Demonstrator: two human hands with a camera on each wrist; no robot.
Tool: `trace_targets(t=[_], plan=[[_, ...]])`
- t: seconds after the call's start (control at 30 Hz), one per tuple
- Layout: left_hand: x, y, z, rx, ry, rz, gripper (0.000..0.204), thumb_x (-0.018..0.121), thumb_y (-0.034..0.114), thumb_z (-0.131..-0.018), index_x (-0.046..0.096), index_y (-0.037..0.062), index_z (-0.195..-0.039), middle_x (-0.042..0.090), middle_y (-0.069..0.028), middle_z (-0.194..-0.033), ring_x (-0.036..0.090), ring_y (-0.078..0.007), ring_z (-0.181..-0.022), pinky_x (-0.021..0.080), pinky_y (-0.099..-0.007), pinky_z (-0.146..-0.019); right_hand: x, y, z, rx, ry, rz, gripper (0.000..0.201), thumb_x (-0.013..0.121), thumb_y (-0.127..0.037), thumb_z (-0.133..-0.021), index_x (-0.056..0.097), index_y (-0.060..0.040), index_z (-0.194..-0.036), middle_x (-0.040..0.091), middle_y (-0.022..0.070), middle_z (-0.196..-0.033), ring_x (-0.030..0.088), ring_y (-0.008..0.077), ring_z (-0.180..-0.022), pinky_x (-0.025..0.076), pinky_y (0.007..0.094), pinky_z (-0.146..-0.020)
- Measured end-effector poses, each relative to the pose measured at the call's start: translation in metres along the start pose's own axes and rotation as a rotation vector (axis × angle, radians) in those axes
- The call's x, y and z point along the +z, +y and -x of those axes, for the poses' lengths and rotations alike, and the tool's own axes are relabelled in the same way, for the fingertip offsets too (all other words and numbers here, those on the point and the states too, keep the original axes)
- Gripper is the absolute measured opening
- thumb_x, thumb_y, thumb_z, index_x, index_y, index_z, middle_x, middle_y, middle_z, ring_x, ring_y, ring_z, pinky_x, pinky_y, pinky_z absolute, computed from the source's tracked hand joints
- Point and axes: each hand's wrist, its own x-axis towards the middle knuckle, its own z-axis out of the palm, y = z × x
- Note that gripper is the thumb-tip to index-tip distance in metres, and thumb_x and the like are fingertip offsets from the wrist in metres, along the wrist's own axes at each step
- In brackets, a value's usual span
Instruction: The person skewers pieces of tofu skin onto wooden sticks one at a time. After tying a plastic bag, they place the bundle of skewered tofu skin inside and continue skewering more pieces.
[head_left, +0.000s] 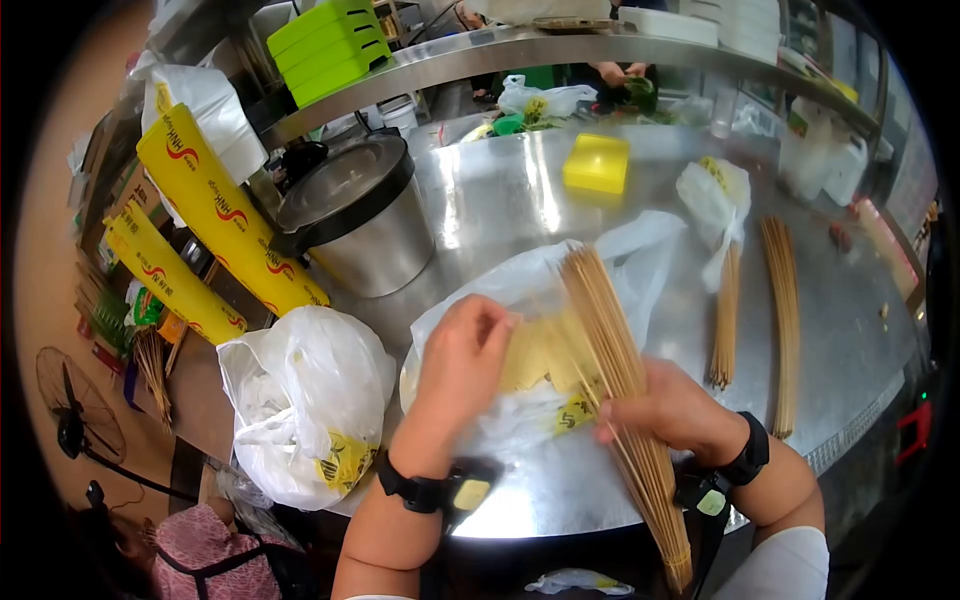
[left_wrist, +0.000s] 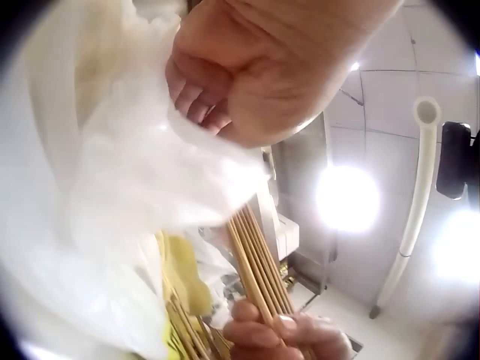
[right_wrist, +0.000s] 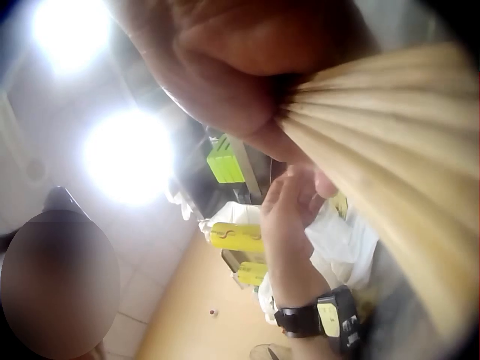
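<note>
My right hand [head_left: 665, 405] grips a long bundle of thin bamboo skewers [head_left: 610, 310], slanted with its lower end past the table's front edge. In the right wrist view the skewers [right_wrist: 390, 157] fan out from under the palm. A white plastic bag [head_left: 640, 260] lies spread on the metal table, with yellowish contents [head_left: 540, 352] inside it, partly blurred. Over the bag's left side is my left hand [head_left: 460, 360], its fingers curled and pinching the thin plastic. The left wrist view shows the plastic [left_wrist: 142, 165] stretching away below those fingers.
To the left stand a full white bag [head_left: 310, 400], yellow film rolls [head_left: 225, 215] and a lidded steel pot [head_left: 370, 230]. A yellow box [head_left: 596, 165] sits at the back. On the right lie a skewer bundle [head_left: 782, 330] and a bagged one [head_left: 727, 320].
</note>
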Motion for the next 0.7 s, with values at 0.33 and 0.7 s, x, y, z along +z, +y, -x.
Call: trace_targets(t=[0.33, 0.7], plan=[[-0.024, 0.006, -0.001, -0.185, -0.252, -0.389, 0.021, 0.076, 0.014, -0.075, 0.061, -0.0013, -0.077, 0.059, -0.0061, -0.064, 0.055, -0.014, -0.059, 0.047, -0.0268, -0.058, -0.002, -0.001, -0.001, -0.004, -0.025, 0.069, 0.031, 0.062, -0.003, -0.083, 0.052, 0.0057, -0.111, 0.062, 0.0083, -0.09, 0.064, 0.0137, -0.073, 0.05, 0.026, -0.067], [-0.035, -0.013, -0.008, -0.363, -0.366, -0.039, 0.011, 0.075, 0.004, -0.077, 0.065, 0.0, -0.08, 0.059, 0.0036, -0.07, 0.05, -0.0036, -0.064, 0.043, -0.0201, -0.058, 0.001, -0.003, 0.001, 0.0, -0.004, 0.052, 0.028, 0.062, -0.004, -0.083, 0.053, 0.0052, -0.107, 0.062, 0.0077, -0.089, 0.064, 0.0139, -0.073, 0.05, 0.026, -0.067]])
